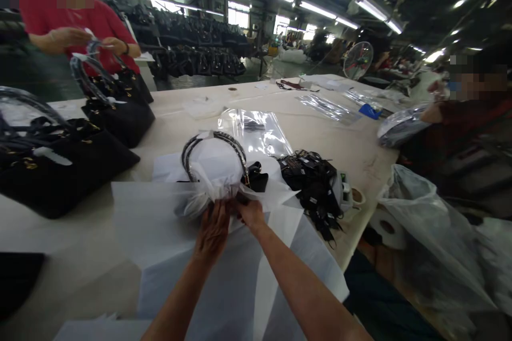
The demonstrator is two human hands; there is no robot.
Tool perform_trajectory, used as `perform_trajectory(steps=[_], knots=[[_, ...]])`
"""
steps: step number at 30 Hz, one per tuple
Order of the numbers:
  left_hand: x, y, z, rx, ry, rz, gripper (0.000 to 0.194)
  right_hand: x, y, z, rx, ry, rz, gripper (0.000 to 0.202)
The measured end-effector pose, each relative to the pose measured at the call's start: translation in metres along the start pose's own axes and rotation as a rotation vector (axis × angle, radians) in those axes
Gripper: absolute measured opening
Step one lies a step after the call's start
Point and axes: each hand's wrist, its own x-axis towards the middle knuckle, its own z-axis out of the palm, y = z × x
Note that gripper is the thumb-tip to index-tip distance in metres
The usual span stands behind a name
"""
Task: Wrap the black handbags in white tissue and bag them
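White paper bunches at left grip and right grip, beside handles

My left hand and right hand touch crumpled white paper at a black bag, its wrapped handles arching up. Black tags lie on the desk to the right.

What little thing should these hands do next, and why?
Perhaps press the bunched white paper down gently: the left hand and right hand are both at its crumpled lower edge, while its top puffs up, framed by the upright dark handles.
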Motion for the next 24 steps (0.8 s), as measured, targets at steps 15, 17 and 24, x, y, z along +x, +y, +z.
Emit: perform_trajectory(steps=[15,17,24], knots=[[0.013,-0.007,-0.026,-0.16,0.098,0.048,0.05,-0.048,0.063,-0.158,0.126,0.105,-0.075,0.047],[0.024,-0.015,-0.043,-0.121,0.172,0.02,0.051,-0.029,0.076,-0.21,-0.228,0.43,-0.203,0.042],[0.089,-0.075,-0.08,0.019,0.364,-0.255,0.058,0.039,0.108,-0.284,-0.913,0.183,-0.31,0.037]])
